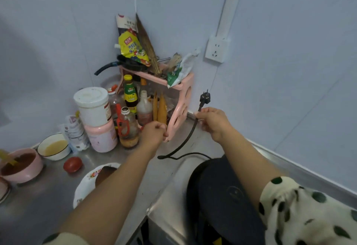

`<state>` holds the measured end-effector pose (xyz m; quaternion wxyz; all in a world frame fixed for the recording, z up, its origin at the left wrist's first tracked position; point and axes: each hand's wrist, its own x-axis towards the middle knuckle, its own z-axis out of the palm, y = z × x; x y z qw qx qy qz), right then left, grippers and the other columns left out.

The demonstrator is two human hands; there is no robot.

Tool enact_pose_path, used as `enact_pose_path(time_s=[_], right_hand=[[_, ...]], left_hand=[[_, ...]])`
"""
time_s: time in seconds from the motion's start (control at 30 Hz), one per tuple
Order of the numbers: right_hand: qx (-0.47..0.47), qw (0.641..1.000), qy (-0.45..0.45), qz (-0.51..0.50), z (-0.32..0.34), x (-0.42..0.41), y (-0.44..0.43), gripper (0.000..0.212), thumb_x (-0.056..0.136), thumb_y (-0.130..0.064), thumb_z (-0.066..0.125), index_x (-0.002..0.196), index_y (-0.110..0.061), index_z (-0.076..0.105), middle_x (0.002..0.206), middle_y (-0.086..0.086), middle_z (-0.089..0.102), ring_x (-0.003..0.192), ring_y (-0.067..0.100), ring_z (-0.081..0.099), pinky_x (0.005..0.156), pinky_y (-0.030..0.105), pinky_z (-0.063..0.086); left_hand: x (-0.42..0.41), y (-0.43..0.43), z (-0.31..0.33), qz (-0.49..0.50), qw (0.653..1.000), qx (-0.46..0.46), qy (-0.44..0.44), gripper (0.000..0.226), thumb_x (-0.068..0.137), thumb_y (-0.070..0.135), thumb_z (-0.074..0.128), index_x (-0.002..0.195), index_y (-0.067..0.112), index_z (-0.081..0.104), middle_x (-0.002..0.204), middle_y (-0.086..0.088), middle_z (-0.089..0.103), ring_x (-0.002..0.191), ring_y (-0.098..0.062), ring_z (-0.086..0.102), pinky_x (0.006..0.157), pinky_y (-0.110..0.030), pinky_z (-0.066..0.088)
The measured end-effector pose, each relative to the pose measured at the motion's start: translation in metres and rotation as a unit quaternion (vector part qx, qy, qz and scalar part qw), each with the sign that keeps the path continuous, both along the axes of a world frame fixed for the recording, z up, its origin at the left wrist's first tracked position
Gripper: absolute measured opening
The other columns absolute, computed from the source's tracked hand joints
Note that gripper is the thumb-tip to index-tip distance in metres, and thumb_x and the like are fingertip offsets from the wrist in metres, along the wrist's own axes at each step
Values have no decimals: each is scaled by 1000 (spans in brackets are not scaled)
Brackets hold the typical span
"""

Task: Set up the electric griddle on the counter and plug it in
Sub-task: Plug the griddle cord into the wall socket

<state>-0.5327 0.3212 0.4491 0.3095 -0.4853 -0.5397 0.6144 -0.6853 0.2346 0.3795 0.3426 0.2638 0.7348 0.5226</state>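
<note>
- Spotted sleeve [309,210] comes nearest in my view, low on the right, and its bare forearm runs up to the right hand [211,122].
- I see that hand pinching a black cord [190,136], thumb and curled fingers closed round it just below the plug [205,97].
- Directly above the grip the plug stands upright in free air, prongs pointing up.
- Up and slightly right of the grip, well apart from the plug, a white wall socket [216,49] sits on the wall.
- Below the grip the cord droops in a curve, loops on the steel counter [48,196] and runs toward the round black electric griddle [218,196], which lies on the steel surface under the right forearm.
- Left of the grip, the left hand [153,133] has its fingers curled against the lower front corner of a pink rack [181,109]; I cannot tell whether it grips the rack or only touches it.
- Between the two hands, just beside the grip, the rack stands loaded with bottles and pouches.
- Farther left and lower than the grip I make out a tomato [72,164], a flowered plate [85,188] partly hidden by the left forearm, a white bowl [54,148] of yellow liquid and a pink bowl [21,165] with dark brown contents.
</note>
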Motion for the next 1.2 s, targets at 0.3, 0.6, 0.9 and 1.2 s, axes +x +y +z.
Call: enact_pose_path(time_s=[0.3,0.6,0.9,1.2], right_hand=[[106,986,126,-39,112,54,6,28,86,1,61,74,-14,41,77,16,67,50,16,52,45,22,42],[206,957,200,-49,174,74,23,21,96,-20,52,107,-3,56,82,21,68,61,26,62,59,25,58],[281,939,199,-1,201,73,49,10,92,-16,57,92,-5,59,80,18,70,52,21,64,55,25,56],[302,930,206,29,207,64,79,11,90,-20,61,88,-9,60,78,16,71,54,20,66,58,27,58]], left_hand=[[39,25,68,-104,988,92,71,20,89,0,53,101,6,68,89,-4,67,83,-15,62,72,-21,53],[64,55,112,-120,976,137,118,39,79,-16,47,95,14,66,92,0,69,96,-20,65,92,-34,53],[92,104,120,-30,979,154,132,30,79,18,75,107,9,70,101,-5,71,97,-21,65,94,-36,52],[91,139,120,-15,975,142,168,12,82,24,70,92,19,65,82,5,68,81,-11,64,67,-21,49]])
